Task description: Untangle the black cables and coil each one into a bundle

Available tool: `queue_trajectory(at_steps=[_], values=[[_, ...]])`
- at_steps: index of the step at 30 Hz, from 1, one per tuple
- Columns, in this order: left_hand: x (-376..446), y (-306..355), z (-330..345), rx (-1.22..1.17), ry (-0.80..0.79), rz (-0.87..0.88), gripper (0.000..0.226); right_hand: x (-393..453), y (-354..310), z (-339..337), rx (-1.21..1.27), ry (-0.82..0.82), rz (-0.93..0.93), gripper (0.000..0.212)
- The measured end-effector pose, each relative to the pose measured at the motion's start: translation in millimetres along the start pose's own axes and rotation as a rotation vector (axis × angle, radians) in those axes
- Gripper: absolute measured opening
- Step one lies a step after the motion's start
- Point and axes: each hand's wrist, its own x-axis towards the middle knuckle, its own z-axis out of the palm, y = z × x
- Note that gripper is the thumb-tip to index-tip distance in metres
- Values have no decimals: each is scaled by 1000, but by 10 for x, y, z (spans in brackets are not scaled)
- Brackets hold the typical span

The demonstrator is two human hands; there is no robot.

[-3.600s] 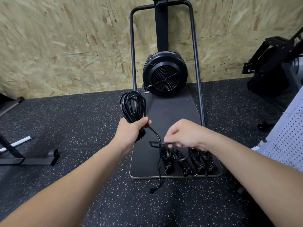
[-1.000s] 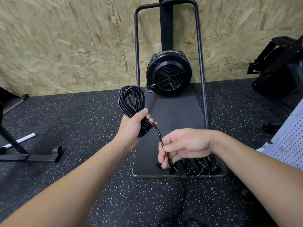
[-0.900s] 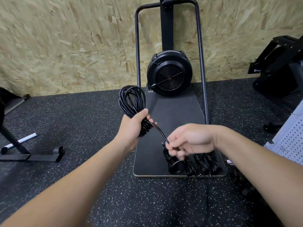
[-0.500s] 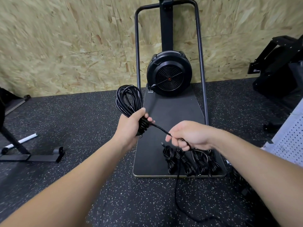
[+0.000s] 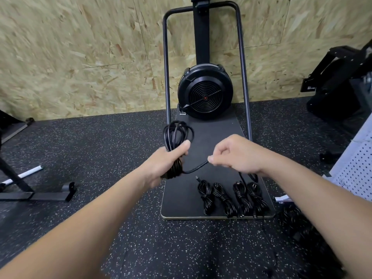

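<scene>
Now my left hand [image 5: 170, 161] grips the coil [image 5: 177, 137] above the board [image 5: 181, 202], fingers wrapped tight round it. My right hand [image 5: 235, 156] pinches its loose tail [image 5: 196, 168]. Below it, 4 bundles [image 5: 231, 198] lie side by side on the board.

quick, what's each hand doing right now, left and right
Left hand: closed around the coiled black cable.
Right hand: pinching the loose tail of that same cable.

Both forearms reach forward; the left hand [image 5: 167, 164] is fisted with thumb up, the right hand [image 5: 234, 155] pinches, fingers curled.
</scene>
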Motion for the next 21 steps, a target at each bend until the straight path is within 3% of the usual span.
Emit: queue_trajectory(at_steps=[2,6,9,11,15,17,19,21], values=[[-62,-18,74,-25,-169,-31,68,9,-41,54,140,86,-56,36],[-193,-44,355,130,-395,9,31,8,-163,257,233,124,-113,32],[-176,-108,422,110,-315,35,19,59,-190,355,359,129,-87,24],[-151,-115,381,65,-237,55,23,79,-146,320,422,96,-25,19],[-64,-122,274,-52,-90,36,41,39,32,237,177,20,80,26],[-40,-130,255,-128,-77,20,44,20,79,227,158,7,77,19],[-44,-112,252,-212,-102,23,44,38,100,219,64,80,40,15],[-58,-73,241,-293,-122,32,43,66,120,188,-173,269,-43,22]])
